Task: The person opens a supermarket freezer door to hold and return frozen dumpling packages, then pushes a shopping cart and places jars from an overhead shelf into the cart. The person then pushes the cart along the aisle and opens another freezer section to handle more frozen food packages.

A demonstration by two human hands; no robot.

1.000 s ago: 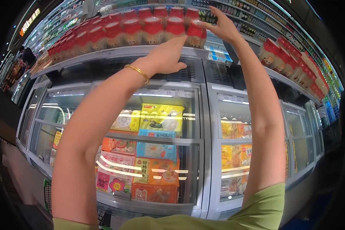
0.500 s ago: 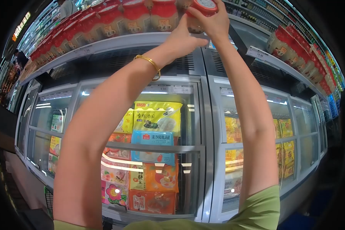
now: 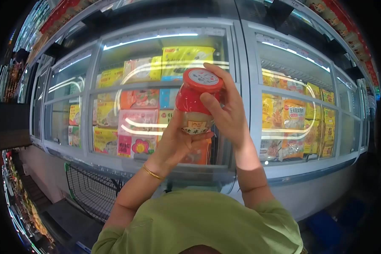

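Observation:
A glass jar with a red lid and red neck wrap is held up in front of my chest, tilted slightly. My left hand, with a gold bracelet at its wrist, cups the jar's lower part from below. On the other side my right hand wraps round the upper part, its thumb on the red wrap and its fingertips at the lid. Part of the label shows between my hands; the jar's base is mostly hidden by my fingers.
Behind the jar stands a glass-doored freezer filled with yellow, pink and orange food packs. A shopping cart is at the lower left. Red-topped jars line the shelf above at the upper right.
The jar has come down from the upper shelf to chest height, held in both hands. My view has tilted downward, bringing the cart and more of my green top into sight.

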